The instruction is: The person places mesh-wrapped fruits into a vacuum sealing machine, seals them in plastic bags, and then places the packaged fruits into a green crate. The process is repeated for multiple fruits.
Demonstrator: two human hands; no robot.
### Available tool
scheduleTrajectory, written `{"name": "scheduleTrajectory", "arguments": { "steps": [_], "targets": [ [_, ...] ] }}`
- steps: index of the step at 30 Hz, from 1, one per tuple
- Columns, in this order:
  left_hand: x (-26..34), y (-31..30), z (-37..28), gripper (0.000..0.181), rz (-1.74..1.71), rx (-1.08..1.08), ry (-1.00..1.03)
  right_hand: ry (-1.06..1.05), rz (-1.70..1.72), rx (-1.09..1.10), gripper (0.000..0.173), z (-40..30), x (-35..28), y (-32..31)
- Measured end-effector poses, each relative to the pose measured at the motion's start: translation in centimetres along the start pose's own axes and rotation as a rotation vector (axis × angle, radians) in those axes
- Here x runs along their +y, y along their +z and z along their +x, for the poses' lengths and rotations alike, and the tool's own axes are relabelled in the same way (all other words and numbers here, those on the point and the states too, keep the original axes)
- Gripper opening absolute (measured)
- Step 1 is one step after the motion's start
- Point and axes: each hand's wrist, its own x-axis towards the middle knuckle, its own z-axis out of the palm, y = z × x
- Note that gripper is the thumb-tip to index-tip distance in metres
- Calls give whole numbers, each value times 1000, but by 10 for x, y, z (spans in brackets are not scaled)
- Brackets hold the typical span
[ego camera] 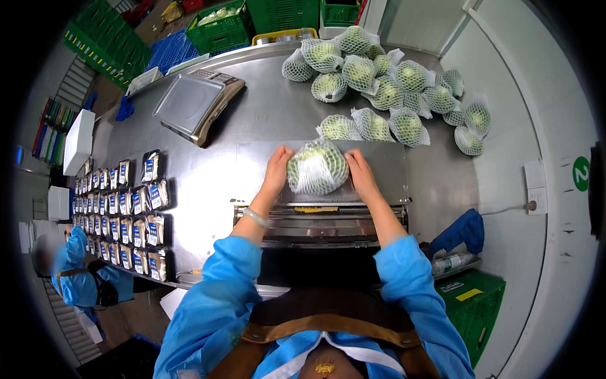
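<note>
A round pale-green vegetable in a white foam net [318, 168] lies before me on the flat plate of a film wrapping machine [378, 180]. Clear film seems to cover the vegetable. My left hand [278, 169] is at its left side and my right hand [360, 173] at its right side, both with fingers curled, apparently pinching the film; the fingertips are partly hidden. The roller part of the machine [322, 225] lies nearer my body, between my forearms. Just beyond the plate are several more netted vegetables [371, 125].
More netted vegetables [360, 73] are heaped at the back right. A weighing scale [189, 102] stands back left on the steel table [265, 94]. Rows of packed trays [155, 230] fill the left side, with a co-worker [90, 279] beyond. A wall [511, 118] bounds the right.
</note>
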Motion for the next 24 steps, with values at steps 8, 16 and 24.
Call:
{"name": "scheduleTrajectory", "arguments": {
  "steps": [8, 16, 24],
  "targets": [
    [51, 12, -77, 95, 306, -300, 403, 25, 131, -268, 54, -61, -14, -23],
    [115, 10, -160, 89, 99, -540, -172, 54, -329, -606, 59, -143, -112, -61],
    [28, 18, -253, 66, -547, -622, -907, 314, -64, -456, 36, -268, -38, -47]
  ]
}}
